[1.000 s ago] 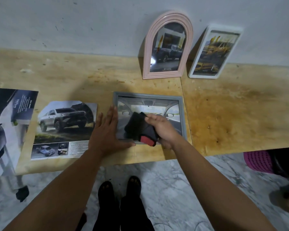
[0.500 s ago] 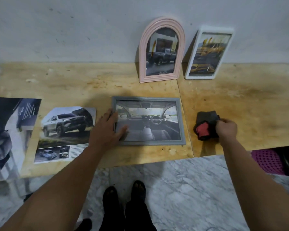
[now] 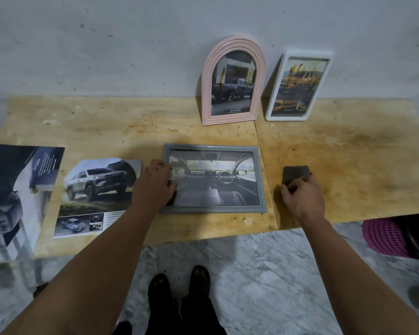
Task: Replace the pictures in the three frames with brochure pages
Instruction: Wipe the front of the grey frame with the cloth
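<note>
From the head view, my left hand (image 3: 153, 183) curls its grip over the left edge of the grey frame (image 3: 213, 180) lying flat on the desk (image 3: 348, 165). My right hand (image 3: 301, 198) grasps a dark cloth (image 3: 295, 174) just right of the frame. A pink arched frame (image 3: 232, 81) and a white frame (image 3: 298, 87) lean against the wall; a brochure page (image 3: 97, 194) lies to the left.

Both forearms (image 3: 111, 250) are left bare, with no sleeves seen. Dark trousers (image 3: 179, 317) are worn. Black open-toed footwear (image 3: 200, 278) is worn below.
</note>
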Demonstrator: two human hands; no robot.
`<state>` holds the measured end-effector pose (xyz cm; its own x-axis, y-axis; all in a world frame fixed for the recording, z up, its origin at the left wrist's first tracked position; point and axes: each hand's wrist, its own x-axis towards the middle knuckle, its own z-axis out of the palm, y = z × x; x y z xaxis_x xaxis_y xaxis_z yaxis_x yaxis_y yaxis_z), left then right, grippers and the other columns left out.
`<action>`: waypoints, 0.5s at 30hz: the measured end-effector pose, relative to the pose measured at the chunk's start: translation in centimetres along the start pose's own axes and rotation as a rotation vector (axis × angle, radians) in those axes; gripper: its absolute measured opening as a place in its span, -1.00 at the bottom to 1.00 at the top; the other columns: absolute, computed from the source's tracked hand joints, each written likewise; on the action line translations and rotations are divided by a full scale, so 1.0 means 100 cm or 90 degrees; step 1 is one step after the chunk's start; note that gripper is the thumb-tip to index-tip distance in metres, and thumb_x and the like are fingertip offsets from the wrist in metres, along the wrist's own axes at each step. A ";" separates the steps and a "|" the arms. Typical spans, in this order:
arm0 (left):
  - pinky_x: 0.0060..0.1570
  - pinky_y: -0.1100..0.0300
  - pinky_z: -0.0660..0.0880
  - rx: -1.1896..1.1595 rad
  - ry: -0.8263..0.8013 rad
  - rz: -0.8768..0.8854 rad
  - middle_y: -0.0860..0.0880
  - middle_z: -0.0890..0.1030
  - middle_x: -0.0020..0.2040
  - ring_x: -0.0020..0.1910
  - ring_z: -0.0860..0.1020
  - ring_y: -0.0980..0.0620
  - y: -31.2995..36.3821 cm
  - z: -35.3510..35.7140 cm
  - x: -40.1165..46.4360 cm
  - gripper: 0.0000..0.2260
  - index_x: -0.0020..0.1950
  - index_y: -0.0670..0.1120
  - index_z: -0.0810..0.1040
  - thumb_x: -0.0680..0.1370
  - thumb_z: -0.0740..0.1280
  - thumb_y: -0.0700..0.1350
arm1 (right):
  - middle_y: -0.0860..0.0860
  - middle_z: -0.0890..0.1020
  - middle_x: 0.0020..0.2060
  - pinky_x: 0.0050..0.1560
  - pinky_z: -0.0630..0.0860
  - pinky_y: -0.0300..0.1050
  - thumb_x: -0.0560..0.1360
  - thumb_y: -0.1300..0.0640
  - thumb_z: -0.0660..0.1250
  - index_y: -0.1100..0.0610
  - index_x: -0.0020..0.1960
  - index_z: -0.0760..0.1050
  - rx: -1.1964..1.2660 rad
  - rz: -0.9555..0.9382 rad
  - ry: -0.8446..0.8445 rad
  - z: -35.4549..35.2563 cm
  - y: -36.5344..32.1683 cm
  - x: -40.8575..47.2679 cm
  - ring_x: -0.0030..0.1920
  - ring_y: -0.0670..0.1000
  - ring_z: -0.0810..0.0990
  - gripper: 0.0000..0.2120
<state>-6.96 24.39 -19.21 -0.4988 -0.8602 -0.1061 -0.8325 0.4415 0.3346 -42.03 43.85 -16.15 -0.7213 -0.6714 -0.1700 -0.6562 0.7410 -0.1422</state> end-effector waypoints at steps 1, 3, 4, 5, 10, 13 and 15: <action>-0.03 -0.12 0.62 0.001 -0.005 -0.005 -0.14 0.45 0.34 0.28 0.50 -0.23 0.001 -0.001 -0.001 -0.62 0.32 -0.14 0.52 0.56 0.40 -0.02 | 0.12 0.52 0.22 0.00 0.51 -0.02 0.54 -0.12 0.41 0.14 -0.06 0.68 0.005 -0.008 0.015 0.000 0.004 -0.002 0.13 0.20 0.55 -0.70; -0.08 -0.12 0.62 0.002 -0.009 -0.017 -0.13 0.44 0.34 0.27 0.49 -0.21 0.003 -0.003 -0.003 -0.67 0.28 -0.13 0.53 0.56 0.40 -0.04 | 0.10 0.55 0.15 -0.01 0.51 -0.01 0.51 -0.11 0.44 0.13 -0.10 0.70 -0.024 -0.027 0.041 0.000 0.010 -0.007 0.09 0.19 0.57 -0.71; -0.11 -0.12 0.62 0.001 -0.009 -0.025 -0.13 0.44 0.34 0.26 0.50 -0.21 0.005 -0.004 -0.004 -0.70 0.25 -0.13 0.54 0.56 0.39 -0.05 | 0.09 0.57 0.11 0.01 0.50 0.03 0.51 -0.11 0.45 0.10 -0.10 0.71 -0.054 -0.036 0.054 0.000 0.012 -0.011 0.09 0.19 0.56 -0.73; -0.12 -0.11 0.61 -0.001 -0.010 -0.033 -0.12 0.44 0.33 0.26 0.50 -0.20 0.006 -0.005 -0.005 -0.72 0.23 -0.13 0.55 0.56 0.38 -0.05 | 0.09 0.58 0.08 0.02 0.48 0.08 0.50 -0.12 0.45 0.07 -0.10 0.71 -0.082 -0.038 0.063 0.001 0.014 -0.014 0.11 0.20 0.55 -0.75; -0.12 -0.09 0.58 -0.021 -0.018 -0.066 -0.14 0.45 0.30 0.22 0.52 -0.20 0.010 -0.008 -0.011 -0.73 0.27 -0.13 0.52 0.60 0.34 -0.07 | 0.02 0.63 -0.11 -0.01 0.43 0.07 0.53 -0.09 0.37 0.00 -0.08 0.67 -0.143 -0.073 0.060 0.003 0.017 -0.027 -0.06 0.13 0.60 -0.80; -0.12 -0.07 0.56 -0.056 -0.027 -0.113 -0.14 0.46 0.24 0.14 0.54 -0.21 0.012 -0.008 -0.012 -0.70 0.32 -0.11 0.48 0.60 0.32 -0.08 | 0.00 0.62 -0.19 0.03 0.40 0.08 0.56 -0.10 0.27 0.03 -0.17 0.65 -0.167 -0.040 0.047 -0.003 0.006 -0.028 -0.07 0.12 0.58 -0.71; -0.12 -0.04 0.52 -0.086 -0.029 -0.144 -0.15 0.48 0.21 0.09 0.57 -0.24 0.013 -0.009 -0.012 -0.70 0.32 -0.12 0.47 0.60 0.31 -0.10 | 0.04 0.61 -0.10 0.06 0.38 0.10 0.58 -0.11 0.26 0.02 -0.18 0.65 -0.134 -0.016 0.061 -0.006 -0.007 -0.029 0.01 0.17 0.55 -0.70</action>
<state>-7.23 25.73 -17.82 -0.3166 -0.9194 -0.2332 -0.8858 0.1986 0.4194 -39.57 45.31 -14.98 -0.7158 -0.6943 -0.0743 -0.6982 0.7131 0.0630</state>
